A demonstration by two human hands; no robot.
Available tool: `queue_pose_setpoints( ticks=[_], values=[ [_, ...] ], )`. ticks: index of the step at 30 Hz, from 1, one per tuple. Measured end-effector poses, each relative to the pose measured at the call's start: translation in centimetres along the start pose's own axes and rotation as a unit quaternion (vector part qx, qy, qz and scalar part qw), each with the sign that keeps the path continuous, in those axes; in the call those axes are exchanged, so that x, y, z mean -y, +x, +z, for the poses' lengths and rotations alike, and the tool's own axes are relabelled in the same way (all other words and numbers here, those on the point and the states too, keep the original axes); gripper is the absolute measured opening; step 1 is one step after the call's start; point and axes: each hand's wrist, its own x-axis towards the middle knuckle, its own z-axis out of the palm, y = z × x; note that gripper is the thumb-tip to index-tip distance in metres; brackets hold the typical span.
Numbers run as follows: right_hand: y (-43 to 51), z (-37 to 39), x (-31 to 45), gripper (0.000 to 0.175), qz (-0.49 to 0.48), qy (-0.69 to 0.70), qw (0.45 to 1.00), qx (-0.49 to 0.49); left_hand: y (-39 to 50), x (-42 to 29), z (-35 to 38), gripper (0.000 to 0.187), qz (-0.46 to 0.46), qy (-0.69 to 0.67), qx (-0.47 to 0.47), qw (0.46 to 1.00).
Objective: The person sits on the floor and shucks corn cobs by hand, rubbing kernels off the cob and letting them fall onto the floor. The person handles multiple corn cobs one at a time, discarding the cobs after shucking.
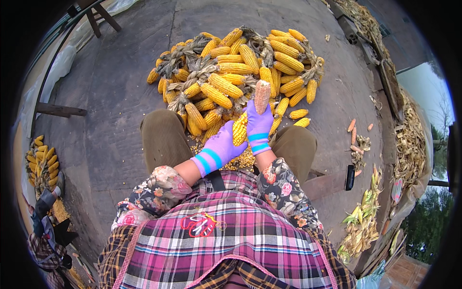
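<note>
My left hand (223,146), in a purple glove with blue stripes, is closed round a yellow ear of corn (239,130). Beside it my right hand (259,123), gloved alike, grips a bare pinkish corncob (262,94) that points up and away from me. The cob's lower end is hidden by the fingers, and the two hands are close together between my knees. Just beyond them lies a large heap of dried corn ears (231,68), several tied together by braided husks (202,74). Loose corn kernels (240,160) lie below my hands.
At the far left a co-worker (47,231) is near another corn pile (42,162). Wooden legs (61,109) stand at the left. On the right lie bare cobs (353,135), a small black object (349,177) and green and tan husks (362,216), with dry husks (411,151) along the edge.
</note>
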Motion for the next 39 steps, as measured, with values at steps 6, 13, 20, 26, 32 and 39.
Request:
queue_pose_setpoints(
  ticks=[6,13,20,26,32,39],
  values=[
    [0.8,0.0,2.5,0.031,-0.036,-0.037,0.998,0.025,0.6,1.4,-3.5,0.076,-0.067,-0.457,0.171,0.871],
    [-0.2,-0.6,10.1,0.038,-0.403,-0.324,0.833,0.197,1.2,2.1,-6.2,0.047,-0.047,-0.366,0.196,0.909],
    [-2.0,-0.3,8.0,0.042,-0.117,-0.488,0.790,0.351,0.0,0.0,-4.1,0.059,0.040,-0.024,0.158,0.986],
    [1.7,-1.3,1.2,0.050,0.048,-0.537,0.781,0.315,0.3,-1.5,-2.4,0.066,0.059,0.163,0.167,0.970],
    [7.5,-5.8,4.5,0.047,-0.002,-0.282,0.934,0.218,1.2,-1.4,-3.7,0.070,0.069,0.100,0.058,0.991],
    [4.8,-2.2,7.0,0.039,0.160,0.228,0.944,0.179,3.4,-1.2,-2.3,0.083,0.002,-0.101,-0.052,0.993]
  ],
)
